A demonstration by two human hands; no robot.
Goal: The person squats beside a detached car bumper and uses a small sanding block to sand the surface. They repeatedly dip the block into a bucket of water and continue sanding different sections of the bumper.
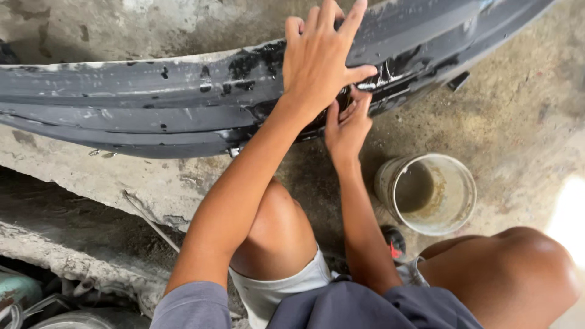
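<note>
Head view: your left hand lies flat, fingers spread, on the grey bumper across the concrete floor. Your right hand presses fingertips into its wet black patch. Patching looks partial; scattered chips remain bare.

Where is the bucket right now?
In the head view, the bucket stands on the concrete floor, lower right of the right hand, beside the right knee.

A dirty white bucket stands on the cracked concrete floor.
</note>
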